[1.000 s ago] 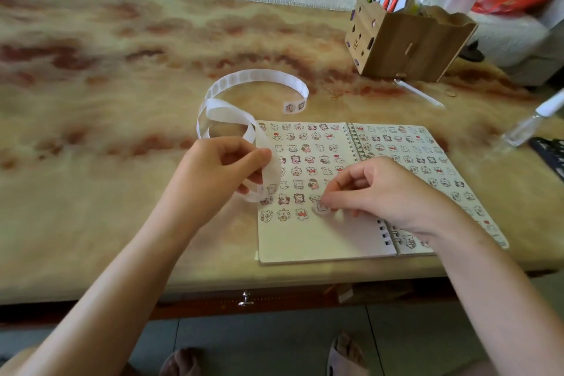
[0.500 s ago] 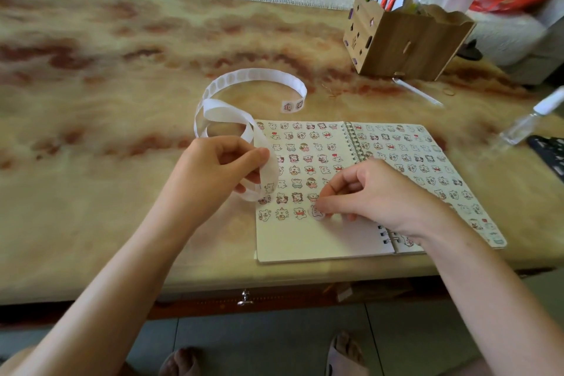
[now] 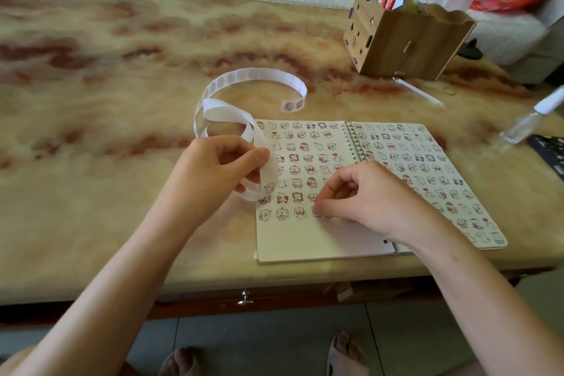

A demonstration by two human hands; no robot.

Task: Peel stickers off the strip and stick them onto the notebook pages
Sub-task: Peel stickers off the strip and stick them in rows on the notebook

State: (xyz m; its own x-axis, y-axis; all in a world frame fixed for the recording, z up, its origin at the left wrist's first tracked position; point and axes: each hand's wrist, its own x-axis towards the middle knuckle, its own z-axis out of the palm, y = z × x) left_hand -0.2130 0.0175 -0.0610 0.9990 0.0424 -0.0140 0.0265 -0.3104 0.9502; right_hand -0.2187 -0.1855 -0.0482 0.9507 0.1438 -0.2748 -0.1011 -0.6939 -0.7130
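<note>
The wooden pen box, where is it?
In the head view the wooden pen box stands far right on the table, beyond the notebook, a white pen before it.

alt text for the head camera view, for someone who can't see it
A person's right hand holds a small sticker down on the left page of an open spiral notebook largely filled with rows of cartoon stickers, while the left hand grips a curling white sticker strip. The notebook lies on a marbled table, with a wooden pen holder behind.
</note>
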